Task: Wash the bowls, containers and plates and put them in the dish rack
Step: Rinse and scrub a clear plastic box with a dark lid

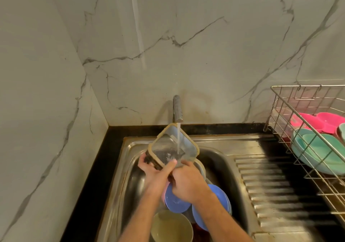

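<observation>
Over the sink (130, 169), the left hand (153, 170) grips the near-left edge of the clear square container (168, 148) while the right hand (186, 183) curls around its near corner, tilting it under the tap (177, 109) stream: the rinsing step. Blue bowls (214, 200) wait below. Next, judged: drain it, then carry it right to the dish rack (308, 129), which already holds plates.

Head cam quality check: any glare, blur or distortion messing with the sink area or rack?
Head view: wide-angle bending curves the wall seams and dish rack edge; a vertical glare streak on the marble wall; drainboard ridges look smeared; the clear container under the tap stream stays readable, gripped by left hand and right hand.
</observation>
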